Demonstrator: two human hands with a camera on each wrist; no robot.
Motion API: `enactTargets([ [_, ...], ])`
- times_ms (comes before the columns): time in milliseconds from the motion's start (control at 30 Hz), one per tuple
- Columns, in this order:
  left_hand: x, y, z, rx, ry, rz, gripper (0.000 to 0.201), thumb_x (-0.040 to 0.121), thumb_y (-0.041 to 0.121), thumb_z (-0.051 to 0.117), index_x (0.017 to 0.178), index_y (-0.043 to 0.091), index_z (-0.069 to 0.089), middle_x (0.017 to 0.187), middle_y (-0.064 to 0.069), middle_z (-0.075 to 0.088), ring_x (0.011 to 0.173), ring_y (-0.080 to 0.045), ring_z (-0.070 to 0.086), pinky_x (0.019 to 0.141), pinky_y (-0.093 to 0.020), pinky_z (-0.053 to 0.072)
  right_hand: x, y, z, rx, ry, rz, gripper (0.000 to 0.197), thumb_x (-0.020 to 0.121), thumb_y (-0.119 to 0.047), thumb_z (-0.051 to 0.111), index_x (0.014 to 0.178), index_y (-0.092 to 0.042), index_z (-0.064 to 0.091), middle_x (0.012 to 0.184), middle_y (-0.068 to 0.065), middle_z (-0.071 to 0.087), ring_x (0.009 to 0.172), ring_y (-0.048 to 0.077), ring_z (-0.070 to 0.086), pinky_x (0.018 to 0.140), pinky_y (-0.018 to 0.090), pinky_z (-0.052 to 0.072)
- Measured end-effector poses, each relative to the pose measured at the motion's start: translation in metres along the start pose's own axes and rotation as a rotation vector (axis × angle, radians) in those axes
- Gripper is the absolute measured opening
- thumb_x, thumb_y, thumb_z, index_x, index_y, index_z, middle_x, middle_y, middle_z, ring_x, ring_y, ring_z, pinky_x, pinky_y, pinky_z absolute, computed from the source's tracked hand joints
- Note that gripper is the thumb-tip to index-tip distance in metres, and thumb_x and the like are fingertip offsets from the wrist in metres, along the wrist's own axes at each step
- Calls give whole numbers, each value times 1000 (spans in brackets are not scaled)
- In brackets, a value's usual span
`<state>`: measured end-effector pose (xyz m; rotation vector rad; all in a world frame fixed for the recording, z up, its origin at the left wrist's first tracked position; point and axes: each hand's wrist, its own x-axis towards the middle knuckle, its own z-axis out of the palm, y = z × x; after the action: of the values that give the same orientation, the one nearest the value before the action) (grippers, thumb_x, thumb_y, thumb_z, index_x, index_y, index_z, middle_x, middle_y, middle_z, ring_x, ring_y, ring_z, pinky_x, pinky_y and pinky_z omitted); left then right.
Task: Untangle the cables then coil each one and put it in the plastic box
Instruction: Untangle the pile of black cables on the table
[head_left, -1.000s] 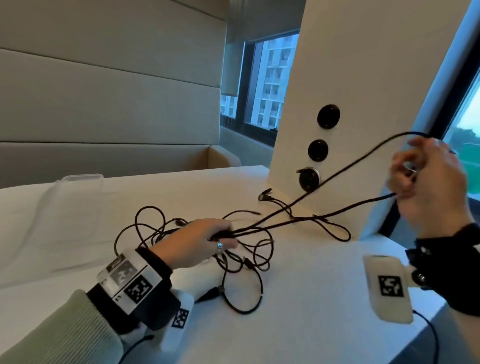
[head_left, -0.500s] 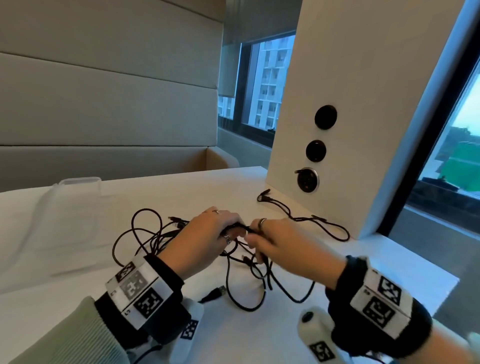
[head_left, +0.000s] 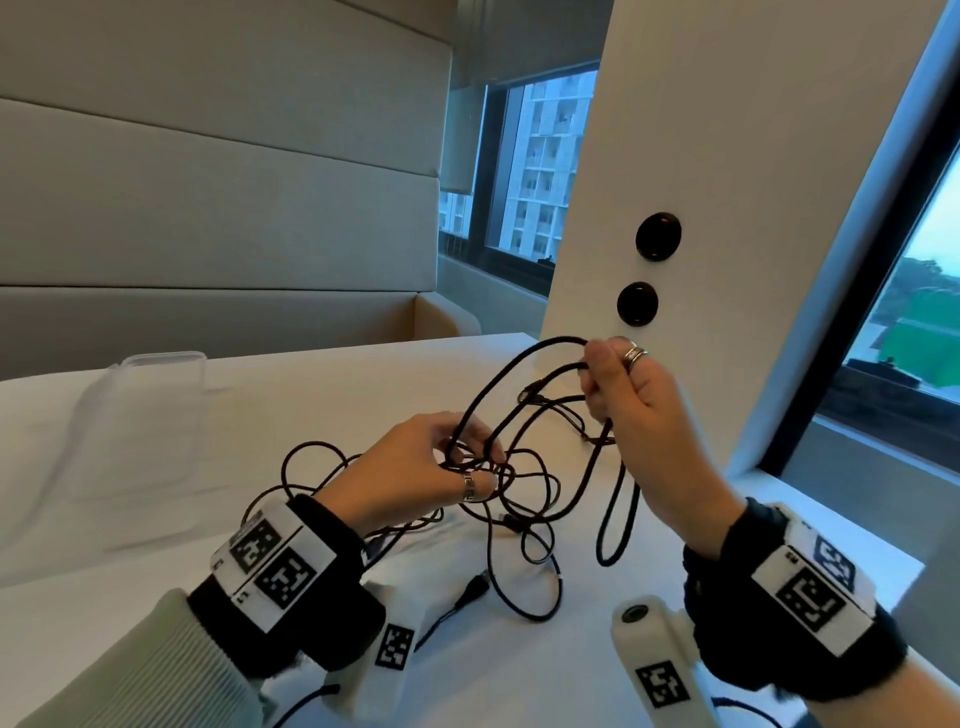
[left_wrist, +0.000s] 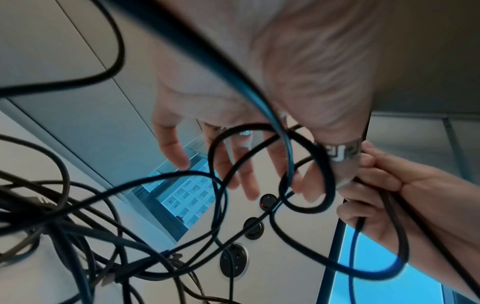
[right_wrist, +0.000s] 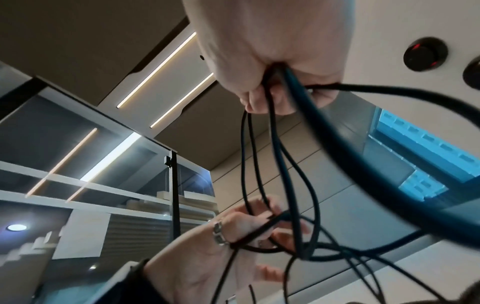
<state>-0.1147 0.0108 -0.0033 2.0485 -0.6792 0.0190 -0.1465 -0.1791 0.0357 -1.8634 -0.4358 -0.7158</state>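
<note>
Several black cables (head_left: 524, 499) lie tangled on the white table (head_left: 156, 571). My left hand (head_left: 467, 452) hovers just above the tangle with thumb and fingers pinching a knot of strands; in the left wrist view loops hang round its fingers (left_wrist: 241, 164). To its upper right, my right hand (head_left: 597, 384) is raised and grips a bundle of cable loops (right_wrist: 283, 156), which hang down to the left hand (right_wrist: 259, 222). A loose plug (head_left: 470, 590) rests on the table in front. The clear plastic box (head_left: 156, 374) stands at the far left, nothing seen inside.
A white upright panel (head_left: 675, 130) with round black sockets (head_left: 637, 304) stands just behind my right hand. The table's right edge (head_left: 841, 525) runs close by, with a window beyond. A padded bench wall closes the back.
After drawing a strand taut out to the right, my right hand came back to the tangle beside the left, then rose up and right holding cable loops. The left hand lifted slightly.
</note>
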Motion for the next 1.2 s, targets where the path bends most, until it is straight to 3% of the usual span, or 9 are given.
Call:
enactTargets([
  [267,-1,0,-11,-118,-17,-32,62,57,61,76,108,38,49,87,0,64,87,-11,64,82,-27,48,15,9,-19,-213,-8,137,35,99,-30,37,71,-14,52,56,6,41,56,23,41,54,26,40],
  [433,0,-2,-15,-78,-9,19,26,80,14,70,97,25,55,90,0,61,86,-11,61,72,-32,58,25,25,-19,-359,-169,280,28,100,-26,38,82,-15,57,54,-7,39,47,10,37,46,19,31],
  [567,4,-9,-13,-170,119,1,14,83,6,66,87,19,61,80,-3,66,75,-15,65,71,-32,59,22,28,-8,-611,-372,280,34,99,-34,35,131,-23,39,89,-1,53,78,13,52,74,28,44],
  [667,5,-10,-13,-222,198,5,12,82,5,67,87,16,64,77,-3,68,69,-14,68,66,-26,59,12,21,-4,-678,-346,118,48,93,-52,32,137,-34,34,125,0,44,119,16,41,104,40,34],
  [767,6,-6,-8,-195,263,38,16,80,7,70,89,16,61,75,-2,66,65,-12,67,64,-29,59,4,4,10,-518,-424,49,41,86,-59,45,117,-33,50,102,-12,58,96,4,55,88,27,46],
  [867,6,-3,-5,-102,284,114,20,81,12,70,92,22,56,78,1,67,65,-8,67,64,-25,57,3,-4,22,-366,-605,139,17,94,-36,49,87,-24,58,54,-9,59,54,6,54,64,23,47],
  [1000,6,-6,-7,-120,206,155,7,87,18,61,84,20,54,70,4,64,66,-7,63,68,-24,49,13,-10,9,6,-413,173,29,100,-26,37,76,-18,51,44,-8,48,51,10,47,54,20,40],
  [1133,11,-26,-11,-25,75,80,17,93,25,53,76,26,54,62,16,60,65,-3,55,68,-29,40,22,-13,-19,548,75,138,29,100,-26,34,77,-18,50,56,-7,44,49,6,38,47,14,33],
  [1200,11,-33,-11,15,62,53,20,95,27,50,77,27,58,61,16,59,63,1,51,67,-27,36,27,-11,-36,529,241,140,28,101,-27,34,79,-18,49,59,-5,42,48,5,33,44,15,29],
])
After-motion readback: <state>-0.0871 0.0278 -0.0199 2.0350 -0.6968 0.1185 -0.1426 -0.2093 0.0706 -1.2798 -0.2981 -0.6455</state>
